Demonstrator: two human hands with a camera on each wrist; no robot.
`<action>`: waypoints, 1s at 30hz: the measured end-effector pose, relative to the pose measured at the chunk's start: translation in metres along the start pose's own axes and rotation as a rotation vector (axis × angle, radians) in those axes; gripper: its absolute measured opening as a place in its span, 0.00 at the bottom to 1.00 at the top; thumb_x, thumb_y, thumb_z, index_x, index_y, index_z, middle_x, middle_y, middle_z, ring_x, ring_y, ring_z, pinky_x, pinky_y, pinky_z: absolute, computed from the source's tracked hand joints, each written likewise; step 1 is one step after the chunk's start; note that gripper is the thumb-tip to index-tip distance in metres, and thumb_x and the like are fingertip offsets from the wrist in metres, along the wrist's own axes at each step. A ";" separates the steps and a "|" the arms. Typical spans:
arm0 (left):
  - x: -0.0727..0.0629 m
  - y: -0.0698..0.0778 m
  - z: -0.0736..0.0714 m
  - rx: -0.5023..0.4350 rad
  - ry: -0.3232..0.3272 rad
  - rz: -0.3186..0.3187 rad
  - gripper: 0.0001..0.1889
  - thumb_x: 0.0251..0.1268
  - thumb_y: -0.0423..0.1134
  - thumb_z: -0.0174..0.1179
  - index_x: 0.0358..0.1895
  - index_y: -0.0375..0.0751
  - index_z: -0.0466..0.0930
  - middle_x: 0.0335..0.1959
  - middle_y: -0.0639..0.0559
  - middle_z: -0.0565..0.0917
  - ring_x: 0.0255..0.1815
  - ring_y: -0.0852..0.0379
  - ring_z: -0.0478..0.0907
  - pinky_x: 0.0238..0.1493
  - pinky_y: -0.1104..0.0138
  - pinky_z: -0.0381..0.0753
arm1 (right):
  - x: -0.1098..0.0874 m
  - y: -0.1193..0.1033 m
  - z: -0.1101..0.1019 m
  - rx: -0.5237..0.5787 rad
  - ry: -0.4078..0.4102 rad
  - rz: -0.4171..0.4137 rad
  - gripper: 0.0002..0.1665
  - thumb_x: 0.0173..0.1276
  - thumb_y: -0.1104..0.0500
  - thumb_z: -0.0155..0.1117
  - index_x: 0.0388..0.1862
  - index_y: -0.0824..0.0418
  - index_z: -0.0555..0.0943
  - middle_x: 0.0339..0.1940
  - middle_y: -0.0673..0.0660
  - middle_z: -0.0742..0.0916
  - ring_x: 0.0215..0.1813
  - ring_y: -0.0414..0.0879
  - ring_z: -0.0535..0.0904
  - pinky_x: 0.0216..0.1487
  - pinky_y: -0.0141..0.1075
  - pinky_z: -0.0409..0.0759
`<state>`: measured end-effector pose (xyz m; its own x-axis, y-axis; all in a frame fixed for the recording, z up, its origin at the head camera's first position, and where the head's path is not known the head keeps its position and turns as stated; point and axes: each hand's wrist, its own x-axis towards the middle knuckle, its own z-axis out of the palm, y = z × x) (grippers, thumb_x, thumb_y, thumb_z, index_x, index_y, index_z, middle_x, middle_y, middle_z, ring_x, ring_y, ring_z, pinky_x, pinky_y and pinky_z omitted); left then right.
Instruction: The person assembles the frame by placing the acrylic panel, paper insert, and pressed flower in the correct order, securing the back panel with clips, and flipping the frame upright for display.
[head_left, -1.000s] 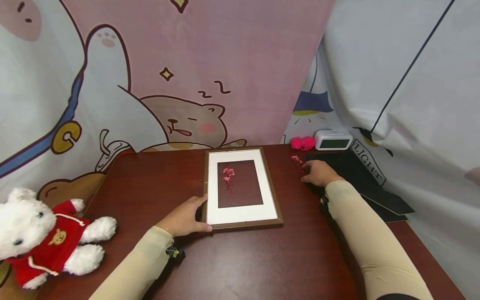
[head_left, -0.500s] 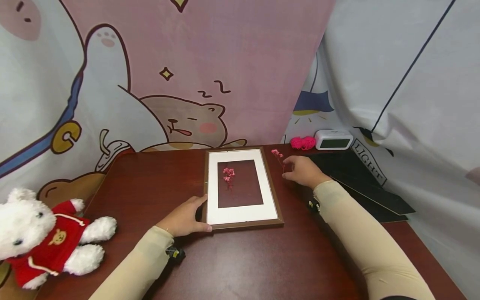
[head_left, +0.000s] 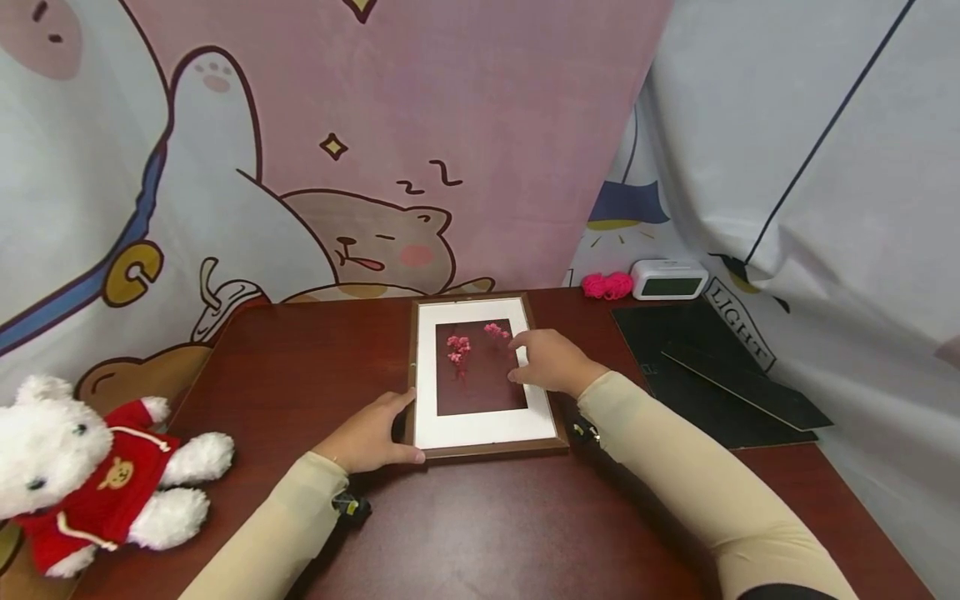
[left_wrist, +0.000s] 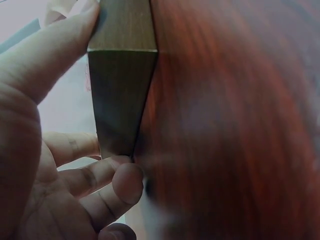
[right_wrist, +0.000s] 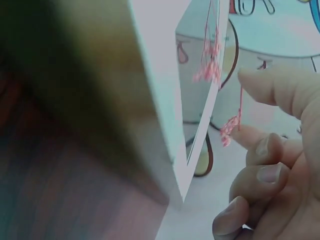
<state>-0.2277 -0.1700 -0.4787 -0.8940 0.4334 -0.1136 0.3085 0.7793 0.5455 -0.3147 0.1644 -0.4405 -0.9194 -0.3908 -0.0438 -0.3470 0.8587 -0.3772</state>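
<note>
A wood-edged picture frame (head_left: 561,433) with a white mat lies flat on the table. My left hand (head_left: 371,435) grips its near left corner, thumb along the front edge; in the left wrist view the fingertips (left_wrist: 127,182) reach the frame's (left_wrist: 120,95) lower edge. A dried pink flower sprig (head_left: 458,348) lies within the mat's opening, left of centre. Over the opening's right side, my right hand (head_left: 553,361) holds a second pink sprig (head_left: 496,331). Its thin stem (right_wrist: 240,105) spans thumb and index finger in the right wrist view, the other fingers curled.
Black boards (head_left: 720,392) lie on the right of the table (head_left: 525,533). Behind them stand pink yarn (head_left: 607,286) and a white digital clock (head_left: 670,280). A white plush bear (head_left: 105,475) in red sits at left. Printed cloth (head_left: 510,150) hangs behind.
My right hand has carried the second sprig leftward from beside the black boards to above the frame's opening. The left hand and the frame have stayed put.
</note>
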 end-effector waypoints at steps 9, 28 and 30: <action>0.001 0.000 0.001 -0.004 0.004 0.009 0.59 0.52 0.58 0.81 0.83 0.37 0.59 0.74 0.35 0.73 0.72 0.41 0.75 0.73 0.46 0.74 | 0.009 -0.024 0.011 -0.001 -0.056 0.022 0.32 0.64 0.50 0.79 0.64 0.63 0.84 0.59 0.59 0.89 0.63 0.54 0.84 0.65 0.51 0.81; 0.000 0.000 -0.001 0.002 0.006 0.018 0.59 0.51 0.58 0.81 0.82 0.34 0.60 0.73 0.33 0.73 0.71 0.39 0.75 0.72 0.45 0.74 | 0.002 -0.015 0.003 0.142 -0.055 0.053 0.36 0.64 0.48 0.80 0.67 0.63 0.82 0.58 0.59 0.89 0.61 0.54 0.84 0.62 0.51 0.83; 0.000 0.000 -0.001 -0.003 0.004 0.015 0.59 0.52 0.58 0.81 0.82 0.35 0.60 0.73 0.33 0.73 0.71 0.40 0.75 0.72 0.45 0.74 | -0.002 -0.005 -0.002 0.170 -0.020 0.055 0.36 0.64 0.47 0.79 0.67 0.63 0.83 0.51 0.59 0.89 0.52 0.52 0.85 0.55 0.49 0.84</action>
<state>-0.2284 -0.1703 -0.4780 -0.8905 0.4433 -0.1021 0.3208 0.7711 0.5500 -0.3113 0.1620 -0.4366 -0.9315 -0.3532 -0.0867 -0.2588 0.8111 -0.5246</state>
